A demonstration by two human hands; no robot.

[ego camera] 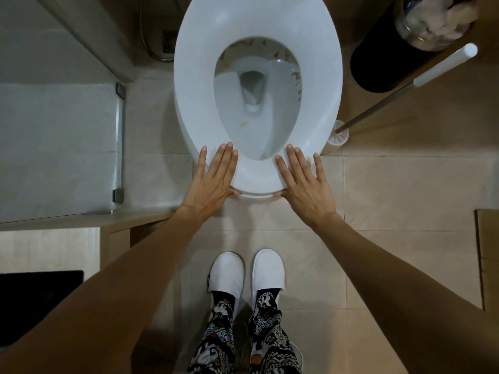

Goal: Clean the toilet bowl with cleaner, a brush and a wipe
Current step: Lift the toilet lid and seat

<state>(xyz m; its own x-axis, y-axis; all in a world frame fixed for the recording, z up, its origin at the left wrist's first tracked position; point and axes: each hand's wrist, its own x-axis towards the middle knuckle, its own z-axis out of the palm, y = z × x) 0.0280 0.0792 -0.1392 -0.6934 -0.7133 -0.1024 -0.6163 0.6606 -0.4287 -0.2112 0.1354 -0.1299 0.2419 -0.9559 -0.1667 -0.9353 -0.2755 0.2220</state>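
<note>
A white toilet seat (pixel 194 76) lies down on the bowl, seen from straight above. The bowl (pixel 259 122) holds water and shows brown and yellowish stains on its inner walls. My left hand (pixel 213 176) rests flat on the seat's front left edge, fingers straight, thumb under the rim. My right hand (pixel 305 182) lies the same way on the front right edge. A toilet brush (pixel 402 90) with a metal shaft and white handle stands in its white holder (pixel 339 134) right of the bowl. No cleaner bottle or wipe is in view.
A black bin (pixel 383 60) with a clear bag of tissue stands at the back right. A glass panel (pixel 59 147) and a wooden ledge lie to the left. My feet in white slippers (pixel 245 273) stand on the beige tiles in front of the toilet.
</note>
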